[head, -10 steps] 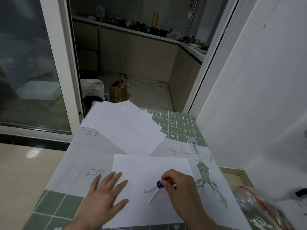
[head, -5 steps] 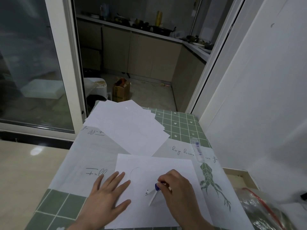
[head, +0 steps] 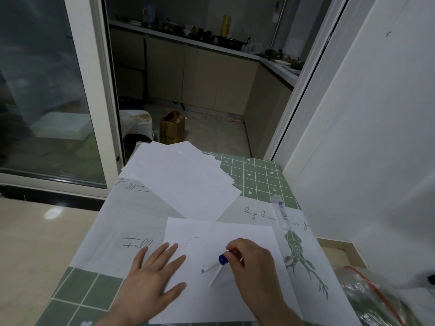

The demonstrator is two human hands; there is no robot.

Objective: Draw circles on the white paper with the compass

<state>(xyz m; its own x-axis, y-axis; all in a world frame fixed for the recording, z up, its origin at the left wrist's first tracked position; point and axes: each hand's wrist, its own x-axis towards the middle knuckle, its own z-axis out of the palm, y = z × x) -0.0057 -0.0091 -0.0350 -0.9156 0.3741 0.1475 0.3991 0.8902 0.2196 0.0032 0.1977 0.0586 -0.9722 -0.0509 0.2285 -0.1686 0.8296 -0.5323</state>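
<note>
Left hand (head: 153,276): flat and spread on the near-left part of the white paper (head: 247,236), grasping nothing.
Right hand (head: 253,267): pinching the blue top of the compass (head: 215,269), legs open on the sheet.
Faint circle (head: 195,247): just beyond the left fingertips.
Risk: needle slipping or paper turning, likely if left-hand pressure weakens.
Loose sheets (head: 183,180): far, apart.

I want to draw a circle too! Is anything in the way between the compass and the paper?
Nothing visible is. The right hand grips the compass at its blue top, and both legs reach down to the white paper. The patch around them is bare. The left hand lies flat on the sheet's left edge, clear of the compass.
</note>
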